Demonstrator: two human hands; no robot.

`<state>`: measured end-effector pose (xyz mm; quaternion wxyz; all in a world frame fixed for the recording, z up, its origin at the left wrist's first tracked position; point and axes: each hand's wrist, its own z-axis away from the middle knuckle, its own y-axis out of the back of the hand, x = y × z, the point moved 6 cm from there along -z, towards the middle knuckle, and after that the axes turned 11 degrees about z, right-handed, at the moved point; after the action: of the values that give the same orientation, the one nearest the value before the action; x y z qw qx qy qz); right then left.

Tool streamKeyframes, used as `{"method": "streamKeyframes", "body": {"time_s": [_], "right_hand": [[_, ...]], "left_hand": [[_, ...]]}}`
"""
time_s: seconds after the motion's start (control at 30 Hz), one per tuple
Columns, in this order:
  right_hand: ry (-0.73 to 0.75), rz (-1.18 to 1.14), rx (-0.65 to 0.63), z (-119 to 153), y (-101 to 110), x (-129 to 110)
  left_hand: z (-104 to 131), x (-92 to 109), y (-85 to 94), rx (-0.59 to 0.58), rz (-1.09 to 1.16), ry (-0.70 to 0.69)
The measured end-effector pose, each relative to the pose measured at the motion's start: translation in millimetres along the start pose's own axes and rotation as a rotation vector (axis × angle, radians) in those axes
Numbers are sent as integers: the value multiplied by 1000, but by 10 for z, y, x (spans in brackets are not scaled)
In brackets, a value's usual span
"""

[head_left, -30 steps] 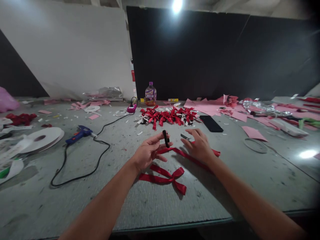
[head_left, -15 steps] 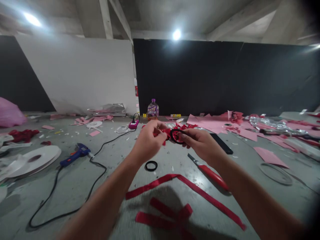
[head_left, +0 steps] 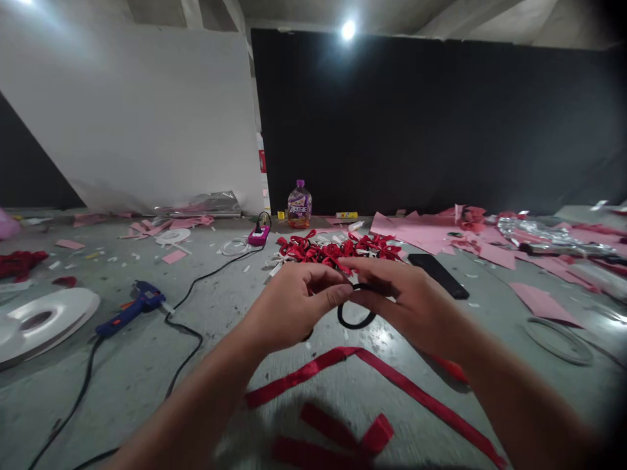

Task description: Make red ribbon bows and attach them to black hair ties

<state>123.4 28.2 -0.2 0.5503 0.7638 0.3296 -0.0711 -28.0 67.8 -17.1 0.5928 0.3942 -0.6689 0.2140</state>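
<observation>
A black hair tie (head_left: 356, 324) hangs as a loop between my two hands, above the table. My left hand (head_left: 298, 300) is closed, its thumb and fingertips pinched at the upper left of the loop. From the other side, my right hand (head_left: 399, 290) grips the hair tie between thumb and fingers. Whatever else may be between the fingertips is hidden. Behind my hands lies a heap of red ribbon bows (head_left: 337, 248). Closer to me, a long red ribbon strip (head_left: 313, 370) lies bent on the table, with shorter red ribbon pieces (head_left: 326, 424) in front of it.
To the left are a blue glue gun (head_left: 134, 307) with its cord and a white ribbon spool (head_left: 49, 320). On the right lie a black phone (head_left: 438, 275), pink paper sheets (head_left: 421, 232) and a partly covered red-handled knife (head_left: 453, 371). A bottle (head_left: 300, 207) stands at the back.
My hands have come closer to me and together, with the hair tie between them. The bow heap is now in plain view, and my left hand covers the loose black ring on the table.
</observation>
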Motion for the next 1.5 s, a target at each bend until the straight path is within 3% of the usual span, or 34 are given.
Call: {"method": "streamKeyframes", "body": {"time_s": [0.1,0.23,0.5,0.63,0.73,0.97,1.13,1.2,1.4,1.5], "right_hand": [[-38,-235,4,14,-35,-46],[-40,-403,-15,6,-98,-87],[-78,-346,-30,40,-119,-90],[-116,-213,-29,67,-138,-63],[-113,-237,-53,81,-149,-83],[-174,-735,-226,115,-159,-202],[-130,-848,-160,51,-185,-140],[-129,-845,-149,23,-217,-100],[-85,-861,-163,-4,-235,-99],[-119,-795,-86,-8,-148,-36]], "left_hand": [[31,13,-7,21,154,38],[88,10,-57,-54,307,98],[120,-31,-111,-75,349,214],[164,-36,-205,-218,113,225],[160,-77,-220,-210,74,205],[62,-163,-163,-107,604,184],[67,-28,-91,-20,909,-80],[76,-18,-98,3,1004,-102],[61,-31,-215,-101,1034,-44],[71,-40,-228,-145,1008,-6]]}}
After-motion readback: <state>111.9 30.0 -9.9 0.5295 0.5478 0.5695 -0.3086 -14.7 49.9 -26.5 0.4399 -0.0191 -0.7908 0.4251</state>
